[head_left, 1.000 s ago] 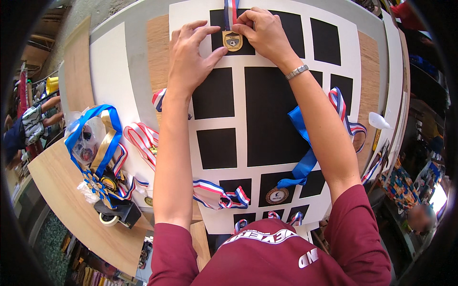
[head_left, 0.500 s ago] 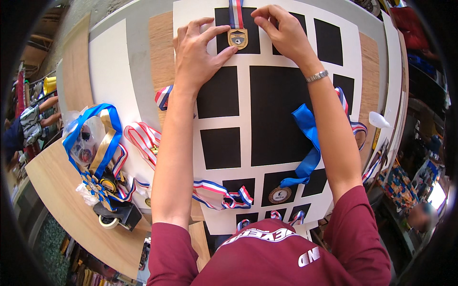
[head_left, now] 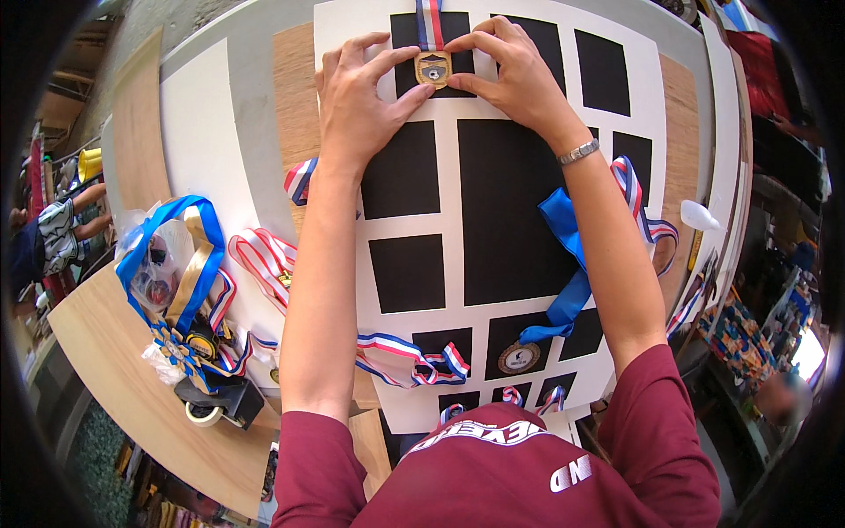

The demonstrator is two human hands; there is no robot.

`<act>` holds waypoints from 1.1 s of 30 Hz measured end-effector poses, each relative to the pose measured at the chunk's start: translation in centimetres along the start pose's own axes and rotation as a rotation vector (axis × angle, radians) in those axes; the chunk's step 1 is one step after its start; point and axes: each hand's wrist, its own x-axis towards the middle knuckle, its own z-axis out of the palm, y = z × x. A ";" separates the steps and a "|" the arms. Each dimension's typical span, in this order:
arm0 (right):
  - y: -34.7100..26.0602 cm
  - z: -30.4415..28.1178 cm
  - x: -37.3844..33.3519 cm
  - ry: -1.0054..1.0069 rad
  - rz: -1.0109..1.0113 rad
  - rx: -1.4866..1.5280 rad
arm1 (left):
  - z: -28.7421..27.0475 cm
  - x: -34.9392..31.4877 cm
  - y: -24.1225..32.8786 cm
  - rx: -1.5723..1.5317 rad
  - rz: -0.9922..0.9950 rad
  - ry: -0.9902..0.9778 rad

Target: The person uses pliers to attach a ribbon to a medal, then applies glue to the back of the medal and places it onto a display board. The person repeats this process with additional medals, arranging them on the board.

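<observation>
A gold medal with a soccer ball design lies in a black window at the far end of a white mat board. Its red, white and blue ribbon runs away from me past the board's far edge. My left hand grips the medal's left side between thumb and forefinger. Opposite it, my right hand pinches the right side the same way. Nearer me, a round medal on a blue ribbon lies over the board's lower right windows. A striped ribbon lies at lower left.
On the left are a blue and gold ribbon, a red and white ribbon, several medals, a clear plastic bag and a tape roll. A white plastic piece lies at right. Another person stands far left.
My right hand has come down and left onto the medal's right edge. The board and medal appear shifted slightly left, while my left hand stays at the medal's left side.
</observation>
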 end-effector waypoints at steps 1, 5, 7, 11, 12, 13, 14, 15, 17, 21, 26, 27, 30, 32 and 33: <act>0.0 0.0 0.0 -0.001 0.004 0.002 | 0.0 0.0 0.0 0.001 0.001 0.000; 0.0 0.0 0.1 -0.011 0.006 -0.002 | 0.1 0.0 -0.4 -0.005 0.013 -0.002; -0.2 -0.2 0.1 -0.028 0.021 0.005 | 0.2 0.1 -1.0 -0.033 0.024 -0.001; 0.1 -0.1 0.1 -0.028 0.016 -0.010 | 0.0 0.1 -0.7 -0.033 0.030 -0.009; 0.1 -0.1 0.1 -0.028 0.021 -0.008 | 0.0 0.1 -0.7 -0.035 0.024 -0.009; 0.0 0.0 0.1 -0.029 0.027 -0.007 | 0.0 0.0 -0.7 -0.037 0.018 -0.009; 0.0 -0.1 0.1 -0.030 0.032 -0.007 | 0.1 0.0 -0.6 -0.039 0.012 -0.008; -0.1 -0.1 0.1 -0.030 0.038 -0.006 | 0.1 0.0 -0.6 -0.036 0.012 -0.008; -0.1 0.0 0.1 -0.028 0.044 -0.009 | 0.1 0.0 -0.6 -0.030 0.012 -0.008; 0.0 0.3 0.0 0.012 0.012 -0.002 | 0.2 -0.1 -0.7 -0.003 0.024 -0.002; -0.1 0.0 0.1 -0.029 0.046 -0.016 | 0.1 0.0 -0.6 -0.009 0.019 -0.002; -0.1 0.0 0.1 -0.031 0.048 -0.017 | 0.2 0.0 -0.6 -0.014 0.021 0.002; -0.1 0.0 0.2 -0.031 0.042 -0.018 | 0.2 0.0 -0.6 -0.024 0.023 0.008; -0.1 -0.1 0.2 -0.030 0.036 -0.018 | 0.2 0.0 -0.5 -0.024 0.019 0.006; -0.1 -0.1 0.2 -0.031 0.034 -0.019 | 0.2 0.0 -0.6 -0.022 0.021 0.007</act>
